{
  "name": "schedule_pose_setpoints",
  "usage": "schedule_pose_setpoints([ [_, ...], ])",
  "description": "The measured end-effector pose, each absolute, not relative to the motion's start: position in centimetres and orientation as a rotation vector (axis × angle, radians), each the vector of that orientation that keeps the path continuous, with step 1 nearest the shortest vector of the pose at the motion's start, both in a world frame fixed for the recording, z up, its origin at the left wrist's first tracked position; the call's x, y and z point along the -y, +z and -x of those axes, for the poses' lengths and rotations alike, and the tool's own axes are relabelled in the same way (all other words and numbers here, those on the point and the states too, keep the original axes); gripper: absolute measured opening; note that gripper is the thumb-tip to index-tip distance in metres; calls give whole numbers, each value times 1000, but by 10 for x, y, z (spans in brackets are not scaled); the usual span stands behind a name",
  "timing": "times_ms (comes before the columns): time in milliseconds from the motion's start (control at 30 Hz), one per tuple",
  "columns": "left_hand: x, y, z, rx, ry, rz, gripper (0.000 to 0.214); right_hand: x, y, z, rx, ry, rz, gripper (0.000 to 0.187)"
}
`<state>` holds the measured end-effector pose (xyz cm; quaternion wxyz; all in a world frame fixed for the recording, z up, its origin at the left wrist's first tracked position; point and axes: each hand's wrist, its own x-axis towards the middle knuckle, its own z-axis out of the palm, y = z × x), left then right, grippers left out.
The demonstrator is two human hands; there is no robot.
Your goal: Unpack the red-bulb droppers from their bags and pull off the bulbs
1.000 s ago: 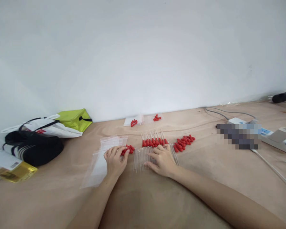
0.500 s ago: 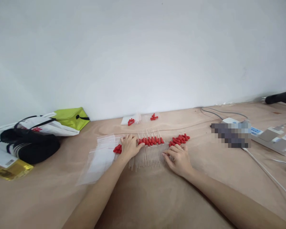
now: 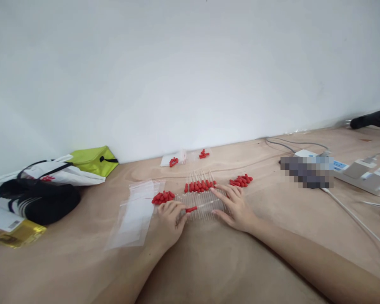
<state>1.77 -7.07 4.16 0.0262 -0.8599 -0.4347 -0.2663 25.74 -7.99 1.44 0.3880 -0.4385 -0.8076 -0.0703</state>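
A row of clear glass dropper tubes [image 3: 202, 198] lies on the tan table, several of them tipped with red rubber bulbs [image 3: 200, 185]. My left hand [image 3: 171, 217] rests at the near left of the tubes, its fingers pinched on one red bulb [image 3: 191, 209]. My right hand [image 3: 236, 204] lies on the right side of the tubes with its fingers spread flat. A loose pile of red bulbs [image 3: 163, 196] sits left of the tubes, another pile [image 3: 241, 180] to the right.
Clear zip bags [image 3: 135, 211] lie left of my left hand. Two small bags with red bulbs [image 3: 173, 160] sit by the wall. Black, white and green bags [image 3: 50, 181] stand at the far left. A power strip [image 3: 361, 173] with cables lies at the right.
My left hand has pulled back from the bulb end of the tubes toward me and now pinches one red bulb. My right hand has moved slightly up onto the tubes.
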Motion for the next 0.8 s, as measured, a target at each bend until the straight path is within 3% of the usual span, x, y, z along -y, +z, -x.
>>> schedule_pose_setpoints([
  [267, 78, 41, -28, 1135, -899, 2685, 14, 81, 8, -243, 2171, -138, 1011, 17],
  [800, 84, 33, -32, 1005, -897, 2663, 23, 90, 9, -235, 2232, -203, 929, 22],
])
